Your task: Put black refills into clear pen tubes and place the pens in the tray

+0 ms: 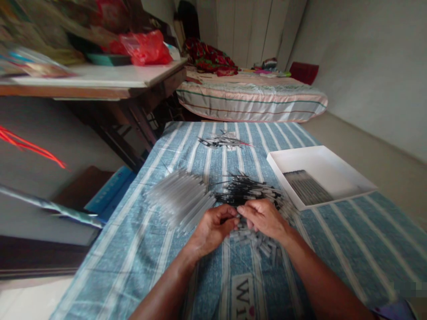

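My left hand (215,226) and my right hand (263,217) meet over the middle of the table, fingertips almost touching. Both are closed in a pinch. Whatever lies between the fingers is too small and hidden to make out. Left of my hands is a stack of translucent grey pen-like tubes (176,195), lying side by side. Just beyond the fingers is a heap of thin sticks with black ends (247,184), like pen refills. Short greyish pieces (263,243), like caps, are scattered below my right hand.
A shallow white box (347,178) stands at the right, a row of slim grey pens (307,186) inside. Farther back lies a loose bunch of thin dark sticks (223,140). A striped blue cloth (133,249) covers the table. A side table (100,78) borders the left.
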`<state>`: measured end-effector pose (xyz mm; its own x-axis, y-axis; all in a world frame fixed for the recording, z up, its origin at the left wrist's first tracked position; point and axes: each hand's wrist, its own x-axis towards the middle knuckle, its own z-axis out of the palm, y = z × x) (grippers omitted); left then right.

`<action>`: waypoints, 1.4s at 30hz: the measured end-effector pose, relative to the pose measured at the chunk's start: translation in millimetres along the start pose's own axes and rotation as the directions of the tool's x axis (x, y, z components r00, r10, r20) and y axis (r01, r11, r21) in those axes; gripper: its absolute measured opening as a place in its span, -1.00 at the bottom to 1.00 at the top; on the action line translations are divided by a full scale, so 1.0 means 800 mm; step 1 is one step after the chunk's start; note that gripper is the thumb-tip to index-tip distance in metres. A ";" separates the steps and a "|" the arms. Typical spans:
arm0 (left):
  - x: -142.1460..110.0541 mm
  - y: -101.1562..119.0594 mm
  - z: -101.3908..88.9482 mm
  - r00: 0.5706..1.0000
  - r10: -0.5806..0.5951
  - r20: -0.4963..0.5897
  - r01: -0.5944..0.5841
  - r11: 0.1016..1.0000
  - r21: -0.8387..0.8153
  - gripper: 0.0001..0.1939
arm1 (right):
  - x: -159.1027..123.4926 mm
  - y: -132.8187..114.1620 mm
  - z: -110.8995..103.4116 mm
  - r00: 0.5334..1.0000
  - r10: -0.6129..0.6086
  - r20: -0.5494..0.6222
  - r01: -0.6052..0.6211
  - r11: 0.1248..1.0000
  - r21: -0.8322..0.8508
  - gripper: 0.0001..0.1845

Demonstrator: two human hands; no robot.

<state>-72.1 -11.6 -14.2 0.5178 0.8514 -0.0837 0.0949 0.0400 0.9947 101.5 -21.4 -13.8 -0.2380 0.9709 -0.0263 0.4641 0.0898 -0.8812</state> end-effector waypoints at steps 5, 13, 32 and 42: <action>-0.001 0.002 0.001 1.000 -0.005 0.020 0.005 1.000 0.013 -0.89 | 0.000 -0.002 -0.002 1.000 0.013 0.023 -0.013 1.000 -0.024 -0.60; 0.000 -0.003 0.001 1.000 0.016 0.008 -0.016 1.000 0.023 -0.87 | 0.002 -0.001 -0.003 0.999 0.040 0.034 -0.039 0.999 -0.028 -0.59; -0.001 0.010 -0.005 0.993 0.111 -0.042 -0.094 0.952 0.290 -0.85 | 0.005 -0.007 -0.002 1.000 0.023 0.017 -0.022 0.999 -0.023 -0.62; 0.001 0.005 -0.012 0.975 0.223 -0.002 -0.203 0.892 0.404 -0.84 | 0.010 -0.004 0.001 0.988 0.130 0.081 -0.138 0.985 0.103 -0.62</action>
<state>-79.5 -6.1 -10.0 0.5243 0.8399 0.1402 0.3234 -0.3487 0.8797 97.1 -14.1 -11.4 -0.2435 0.9533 -0.1788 0.4026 -0.0684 -0.9128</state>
